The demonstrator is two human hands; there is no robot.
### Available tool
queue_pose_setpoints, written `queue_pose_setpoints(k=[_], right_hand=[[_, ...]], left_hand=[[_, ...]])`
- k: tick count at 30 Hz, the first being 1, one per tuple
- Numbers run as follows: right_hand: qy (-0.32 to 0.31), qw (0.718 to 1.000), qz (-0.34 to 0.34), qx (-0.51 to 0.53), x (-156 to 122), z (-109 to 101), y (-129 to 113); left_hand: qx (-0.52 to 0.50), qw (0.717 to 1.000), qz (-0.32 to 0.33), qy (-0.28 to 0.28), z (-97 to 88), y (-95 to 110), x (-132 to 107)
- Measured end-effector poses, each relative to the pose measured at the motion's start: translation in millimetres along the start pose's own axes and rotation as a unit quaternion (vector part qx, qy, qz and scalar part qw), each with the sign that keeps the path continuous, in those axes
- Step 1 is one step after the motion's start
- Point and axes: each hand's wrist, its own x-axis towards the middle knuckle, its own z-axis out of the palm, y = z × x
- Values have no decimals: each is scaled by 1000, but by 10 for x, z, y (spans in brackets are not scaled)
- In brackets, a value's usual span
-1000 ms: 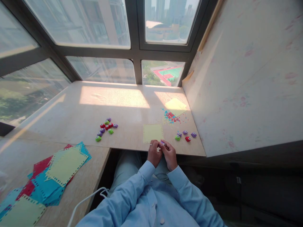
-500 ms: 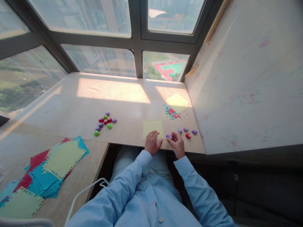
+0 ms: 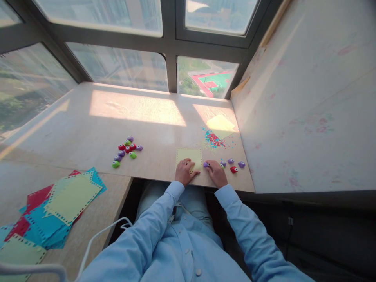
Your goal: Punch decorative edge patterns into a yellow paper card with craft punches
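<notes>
Purple paper punch [image 3: 206, 165], one, eye-marked: we held it on the tabletop [image 3: 158, 158] at the right-hand edge of a pale yellow sheet [image 3: 189, 154], pinched between the thumb and fingers of our right hand [image 3: 217, 175]; whether the paper sat inside its slot, we could not tell. Left hand [image 3: 184, 173], one, ring on a finger: we had it laid open, fingers spread, over the near part of that same sheet, gripping nothing. Beside the right hand we counted five further punches [image 3: 234, 169], three purple, one red and one green, the green partly hidden. Beyond these lay a scatter of paper confetti [image 3: 214, 139] in red, blue and yellow, touching a second yellow sheet [image 3: 220, 122] lit by sun. Well apart, on our left, we listed ten punches in a close group [image 3: 128, 149]: four purple, three red, three green. At lower left we recorded an overlapping pile of sheets [image 3: 73, 200], yellow, blue and red, many with notched borders, and near it a white cable [image 3: 95, 237].
</notes>
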Motion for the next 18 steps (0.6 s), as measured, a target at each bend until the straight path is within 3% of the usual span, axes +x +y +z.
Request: queue_pose_setpoints(k=[7, 18], right_hand=[[-84, 996, -35, 2, 133, -81, 27], [-83, 995, -45, 28, 134, -50, 117]], left_hand=[[-13, 1000, 0, 7, 12, -23, -18], [16, 1000, 17, 18, 1, -11, -24]])
